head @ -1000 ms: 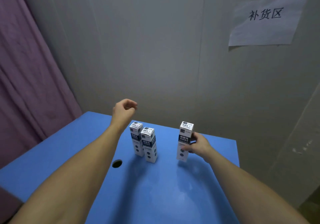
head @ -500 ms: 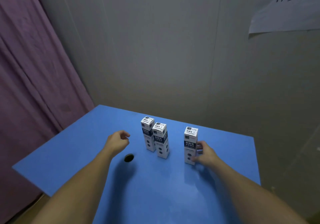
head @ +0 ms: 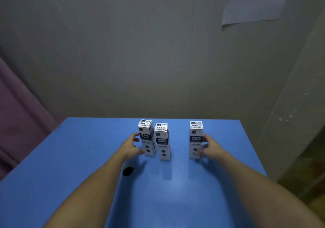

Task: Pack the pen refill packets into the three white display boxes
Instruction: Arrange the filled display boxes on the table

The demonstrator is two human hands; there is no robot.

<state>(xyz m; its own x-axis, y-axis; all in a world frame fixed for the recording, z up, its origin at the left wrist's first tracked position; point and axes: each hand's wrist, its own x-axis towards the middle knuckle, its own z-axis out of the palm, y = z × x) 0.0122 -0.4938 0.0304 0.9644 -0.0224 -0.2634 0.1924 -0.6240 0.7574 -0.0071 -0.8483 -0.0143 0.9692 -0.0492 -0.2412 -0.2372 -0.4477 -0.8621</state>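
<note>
Three tall white display boxes with dark labels stand upright on the blue table [head: 70,157]. The left box [head: 147,138] and the middle box [head: 163,141] stand close together; the right box [head: 195,138] stands apart. My left hand [head: 131,147] reaches around the left side of the left box with fingers spread, its thumb near the box's lower front. My right hand [head: 208,147] holds the right box from its right side, fingers curled against it. All three box tops are closed. No loose refill packets are in view.
A small round dark hole [head: 127,171] lies in the tabletop under my left wrist. A grey wall rises behind the table with a paper sign [head: 255,2] at the upper right. A purple curtain [head: 21,115] hangs at the left.
My left hand dropped from above the table, moved right and opened beside the left box. My right hand stayed on the right box. The view swung so that the table faces me squarely.
</note>
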